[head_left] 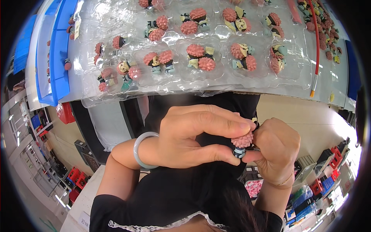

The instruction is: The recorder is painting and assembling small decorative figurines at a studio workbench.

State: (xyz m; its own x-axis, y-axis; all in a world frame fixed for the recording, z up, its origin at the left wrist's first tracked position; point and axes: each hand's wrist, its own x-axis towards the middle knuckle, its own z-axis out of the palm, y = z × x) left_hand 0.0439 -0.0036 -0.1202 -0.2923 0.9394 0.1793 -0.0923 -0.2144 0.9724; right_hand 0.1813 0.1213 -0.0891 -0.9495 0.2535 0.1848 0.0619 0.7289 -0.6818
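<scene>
Between the thumb and fingers of my left hand (197,133) is a small figurine (242,140) with a knobbly pink head and a dark blue-grey body. It is held upright in front of my chest, near the table's edge. My right hand (276,149) is closed in a curled grip right beside the figurine, its thumb close to the body. Something small and pale yellow shows by its fingers, but what they hold is mostly hidden. Beyond my hands, clear plastic trays (220,79) carry several similar pink-headed figurines (206,63) in their hollows.
A blue bin (60,77) stands at the table's left. To the right lie a thin red paintbrush (316,71) and, farther back, a heap of pink figurine pieces (324,31). Red and blue crates (317,185) stand on the floor at the right.
</scene>
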